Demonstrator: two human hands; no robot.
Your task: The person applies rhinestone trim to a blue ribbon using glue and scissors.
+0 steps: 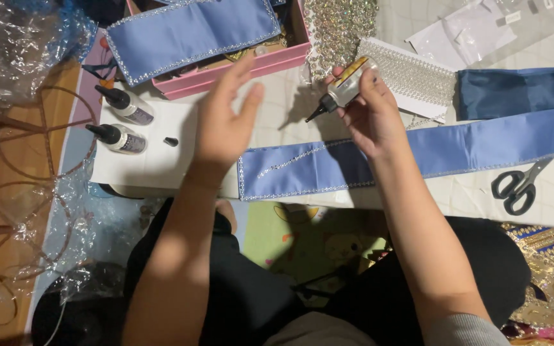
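Observation:
My right hand (372, 115) grips a small clear glue bottle (344, 88) with a black nozzle pointing down-left and a yellow label, held above a blue satin ribbon (476, 146) edged with rhinestone trim. A loose strand of rhinestones lies on the ribbon's left end (290, 168). My left hand (226, 122) hovers open, fingers spread, above a white sheet (152, 168), holding nothing. A small black cap (170, 141) lies on that sheet just left of my left hand.
Two more glue bottles (126, 106) (118, 138) lie at the sheet's left. A pink box (238, 70) holding folded blue ribbon sits behind. Rhinestone mesh (341, 25), a pearl trim sheet (411, 77), dark blue fabric (514, 90) and black scissors (517, 186) lie to the right.

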